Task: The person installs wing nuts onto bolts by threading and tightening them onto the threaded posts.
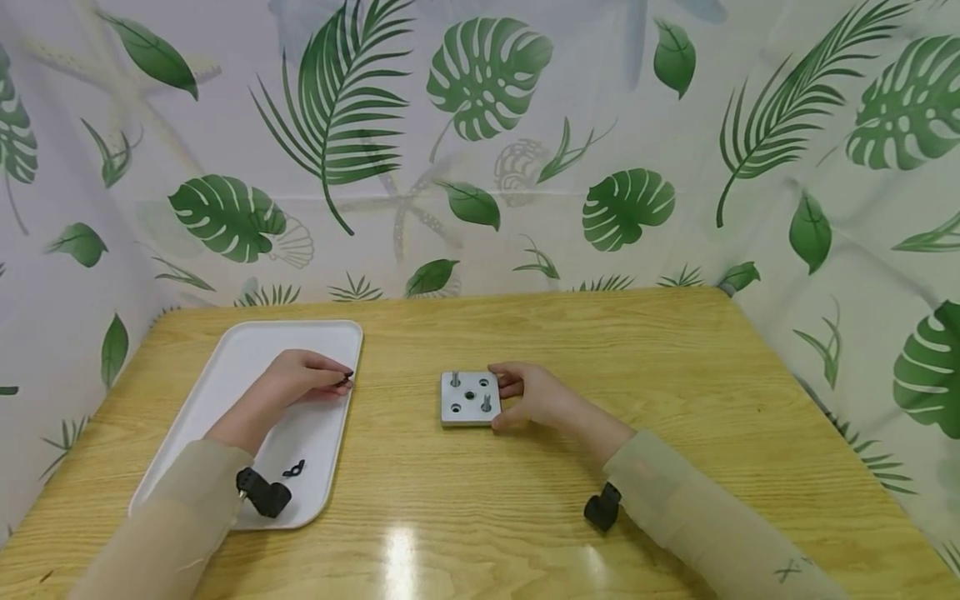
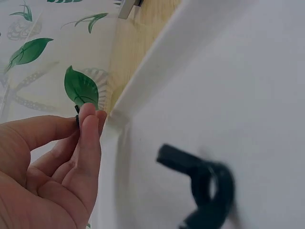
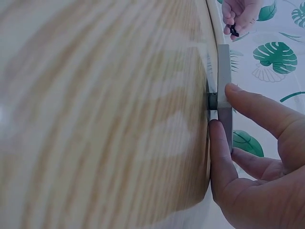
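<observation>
My left hand (image 1: pixel 296 377) pinches a small black wing nut (image 3: pixel 234 31) between thumb and fingertips, above the right edge of the white tray (image 1: pixel 300 335); the fingers hide most of it. A second black wing nut (image 1: pixel 294 469) lies in the tray, below that wrist. On the table to the right sits a square silver metal plate (image 1: pixel 470 411), with two bolts (image 1: pixel 487 403) standing up from it and several holes. My right hand (image 1: pixel 538 398) grips the plate's right edge by thumb and fingers. Under the plate, the right wrist view shows a short dark foot (image 3: pixel 212 101).
The wooden table (image 1: pixel 637 342) extends around the tray and plate. Behind it and along both sides hangs a leaf-patterned cloth (image 1: pixel 480 167). A black wrist camera (image 1: pixel 264 493) sits by the left sleeve, over the tray; another (image 1: pixel 602 508) is at the right sleeve.
</observation>
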### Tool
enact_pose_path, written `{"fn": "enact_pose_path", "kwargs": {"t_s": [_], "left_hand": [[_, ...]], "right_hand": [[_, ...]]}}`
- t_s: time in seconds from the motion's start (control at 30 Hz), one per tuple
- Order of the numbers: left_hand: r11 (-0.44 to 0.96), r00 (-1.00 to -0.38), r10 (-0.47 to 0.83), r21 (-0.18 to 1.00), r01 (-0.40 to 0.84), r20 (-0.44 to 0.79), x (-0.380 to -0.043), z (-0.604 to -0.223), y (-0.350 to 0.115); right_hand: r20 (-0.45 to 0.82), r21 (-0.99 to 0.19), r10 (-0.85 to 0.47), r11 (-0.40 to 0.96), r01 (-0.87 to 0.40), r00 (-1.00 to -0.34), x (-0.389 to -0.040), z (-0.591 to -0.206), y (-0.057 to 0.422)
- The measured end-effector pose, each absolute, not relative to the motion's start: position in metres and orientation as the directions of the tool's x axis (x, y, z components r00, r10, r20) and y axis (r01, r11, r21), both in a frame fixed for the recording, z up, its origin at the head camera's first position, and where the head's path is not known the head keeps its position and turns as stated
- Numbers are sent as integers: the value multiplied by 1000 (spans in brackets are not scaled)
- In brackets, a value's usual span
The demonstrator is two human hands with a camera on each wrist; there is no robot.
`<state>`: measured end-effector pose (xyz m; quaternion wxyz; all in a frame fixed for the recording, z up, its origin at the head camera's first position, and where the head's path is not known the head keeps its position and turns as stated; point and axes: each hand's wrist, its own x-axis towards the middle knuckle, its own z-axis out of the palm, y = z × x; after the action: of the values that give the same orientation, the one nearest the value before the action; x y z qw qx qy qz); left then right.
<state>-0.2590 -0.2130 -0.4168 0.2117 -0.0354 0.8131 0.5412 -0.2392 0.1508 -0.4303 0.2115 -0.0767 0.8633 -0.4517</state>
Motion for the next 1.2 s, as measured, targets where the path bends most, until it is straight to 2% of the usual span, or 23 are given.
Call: {"fn": "enact_pose_path", "kwargs": {"t_s": [0.33, 0.87, 1.2], "left_hand": [[325, -906, 239, 908, -266, -350, -261, -413, -186], [313, -901, 279, 919, -241, -331, -266, -418, -137], [268, -917, 226, 926, -265, -328, -265, -413, -113]], "right_hand": [[-288, -810, -326, 585, 47, -900, -240, -431, 151], [-285, -823, -330, 565, 54, -900, -239, -433, 151], [-282, -823, -330, 565, 50, -901, -238, -432, 152]]}}
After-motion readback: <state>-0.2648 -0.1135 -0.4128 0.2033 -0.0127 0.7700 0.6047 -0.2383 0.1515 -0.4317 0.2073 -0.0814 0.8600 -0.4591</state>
